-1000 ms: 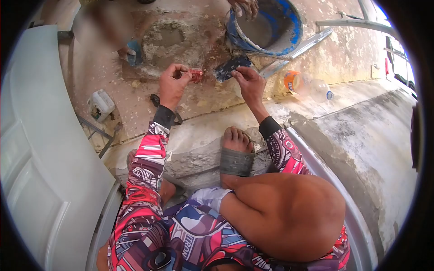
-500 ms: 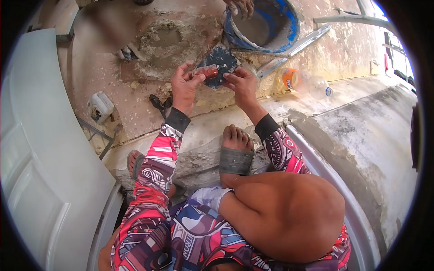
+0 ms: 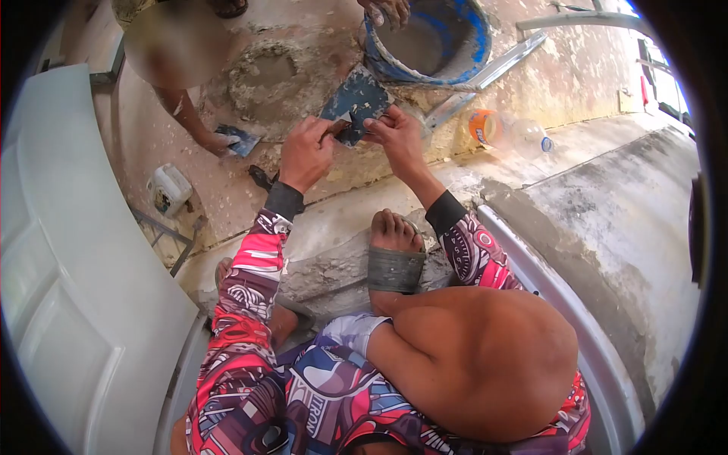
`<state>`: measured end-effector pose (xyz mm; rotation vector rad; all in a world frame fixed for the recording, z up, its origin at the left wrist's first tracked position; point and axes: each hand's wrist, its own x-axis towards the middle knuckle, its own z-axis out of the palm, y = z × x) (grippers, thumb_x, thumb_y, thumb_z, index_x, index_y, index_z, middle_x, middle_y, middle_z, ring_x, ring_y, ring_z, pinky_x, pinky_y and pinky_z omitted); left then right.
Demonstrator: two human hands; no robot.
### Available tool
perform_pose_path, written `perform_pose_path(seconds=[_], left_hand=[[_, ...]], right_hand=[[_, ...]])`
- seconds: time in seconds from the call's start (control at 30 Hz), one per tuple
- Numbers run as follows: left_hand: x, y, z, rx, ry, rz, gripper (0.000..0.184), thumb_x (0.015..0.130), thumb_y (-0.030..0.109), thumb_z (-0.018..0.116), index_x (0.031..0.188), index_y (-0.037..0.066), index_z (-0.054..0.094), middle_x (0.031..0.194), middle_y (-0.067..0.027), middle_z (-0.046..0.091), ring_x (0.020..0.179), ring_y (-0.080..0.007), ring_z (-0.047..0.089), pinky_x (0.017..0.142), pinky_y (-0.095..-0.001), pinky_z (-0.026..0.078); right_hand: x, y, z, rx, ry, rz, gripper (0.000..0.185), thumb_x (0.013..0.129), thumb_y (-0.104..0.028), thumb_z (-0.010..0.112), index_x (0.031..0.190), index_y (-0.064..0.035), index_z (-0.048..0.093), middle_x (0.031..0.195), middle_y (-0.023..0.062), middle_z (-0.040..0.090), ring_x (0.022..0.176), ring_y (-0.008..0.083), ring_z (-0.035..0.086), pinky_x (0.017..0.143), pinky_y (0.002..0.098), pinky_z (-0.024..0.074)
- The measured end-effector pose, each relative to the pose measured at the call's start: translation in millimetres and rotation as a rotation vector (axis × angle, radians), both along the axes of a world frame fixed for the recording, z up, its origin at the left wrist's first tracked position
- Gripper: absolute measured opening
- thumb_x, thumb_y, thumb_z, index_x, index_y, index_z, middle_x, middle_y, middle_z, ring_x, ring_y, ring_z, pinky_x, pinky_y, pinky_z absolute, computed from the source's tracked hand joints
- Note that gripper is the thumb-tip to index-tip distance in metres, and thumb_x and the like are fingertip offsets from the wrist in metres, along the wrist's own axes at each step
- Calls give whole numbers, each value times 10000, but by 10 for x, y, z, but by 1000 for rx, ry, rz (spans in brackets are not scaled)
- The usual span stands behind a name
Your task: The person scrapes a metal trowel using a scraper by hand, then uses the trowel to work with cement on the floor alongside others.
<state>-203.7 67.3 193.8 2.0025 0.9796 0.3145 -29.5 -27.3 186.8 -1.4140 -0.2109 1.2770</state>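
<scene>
Out in front of me, my right hand (image 3: 400, 142) pinches the lower right edge of a flat dark-blue plate (image 3: 362, 95) speckled with dried mortar. My left hand (image 3: 306, 154) is closed around a small scraper; its short blade (image 3: 339, 123) meets the plate's lower left part, and the fingers cover the handle. Between the hands the plate is tilted over the floor. Behind it lies a patch of wet grey mortar (image 3: 265, 72) on a dirty board.
At upper left a co-worker's hand (image 3: 220, 142) holds another blue plate (image 3: 243, 140). A person's hand (image 3: 387, 10) hangs over a blue bucket (image 3: 485, 45) of grey mix. Around stand a metal bar (image 3: 485, 80), clear plastic bottle (image 3: 531, 139), white jug (image 3: 168, 188) and white door (image 3: 76, 250).
My left hand has turned over, hiding the scraper's reddish handle, and its blade now meets the blue plate. The co-worker's arm and plate have come into view on the left.
</scene>
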Motion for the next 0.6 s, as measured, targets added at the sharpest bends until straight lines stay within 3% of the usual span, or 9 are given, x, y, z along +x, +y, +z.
perform_pose_path(seconds=[0.1,0.4,0.47,0.6], left_hand=[[20,69,63,-65,-107,-50,192,800,91,595,977,53,660,921,-125,621,897,-345,595,757,-434,484],[106,102,161,233,-48,-319,283,789,65,640,1064,16,592,941,-160,591,924,-363,596,782,-444,476],[112,84,141,284,-27,-339,280,784,58,629,1060,31,590,925,-143,584,910,-348,599,773,-447,477],[161,102,148,237,-105,-223,267,784,42,631,1051,35,625,916,-135,599,887,-339,612,762,-434,488]], right_hand=[[30,-7,-30,15,-38,19,210,850,33,636,1059,39,621,922,71,697,771,114,647,709,284,556],[30,-13,9,117,32,157,306,798,63,636,1103,38,628,984,68,705,853,121,653,765,279,536],[48,-33,-86,115,5,207,337,811,76,639,1144,32,606,1028,61,699,900,120,654,801,283,546],[8,14,7,107,-37,148,318,797,62,609,1112,23,627,956,49,697,820,106,638,726,265,518]])
